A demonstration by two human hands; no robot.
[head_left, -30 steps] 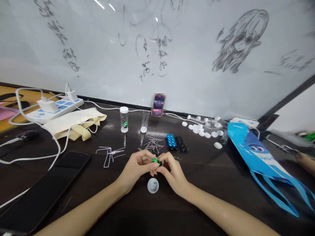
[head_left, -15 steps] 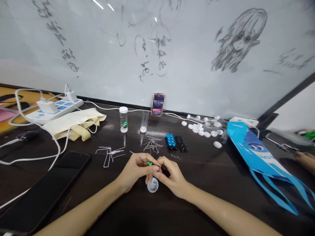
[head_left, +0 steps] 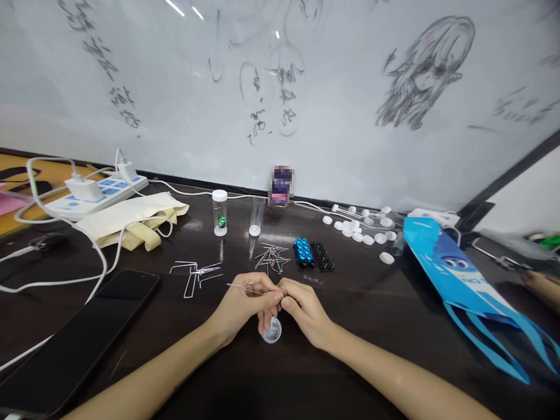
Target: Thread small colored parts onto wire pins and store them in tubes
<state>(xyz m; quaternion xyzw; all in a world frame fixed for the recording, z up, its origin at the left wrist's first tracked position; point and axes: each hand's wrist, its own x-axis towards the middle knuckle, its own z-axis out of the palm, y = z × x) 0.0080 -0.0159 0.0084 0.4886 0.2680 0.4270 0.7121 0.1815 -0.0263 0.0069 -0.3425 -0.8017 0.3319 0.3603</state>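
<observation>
My left hand (head_left: 242,306) is closed in a pinch on a thin metal rod (head_left: 238,286), whose free end sticks out to the left. A bit of green (head_left: 265,293) shows between the hands, mostly covered by fingers. The fingertips of my right hand (head_left: 306,309) are pinched together against the left fingertips; what they grip is hidden. Just below the hands stands a small translucent cup (head_left: 273,333) with tiny shiny pieces in it, touched by lower fingers of my left hand. Beyond lie loose thin rods (head_left: 272,258), blue round parts (head_left: 303,251) and black parts (head_left: 322,256).
Behind stand a capped clear tube (head_left: 220,213) holding a green piece and an uncapped tube (head_left: 256,217). Bent wires (head_left: 195,273) and a large phone (head_left: 83,338) lie left. White caps (head_left: 357,237) and a blue bag (head_left: 455,274) are right. Another person's hand (head_left: 542,284) shows at the right edge.
The rod now shows more of its length left of my left hand. The green piece is more covered, and my right fingers have closed in tighter against the left fingertips.
</observation>
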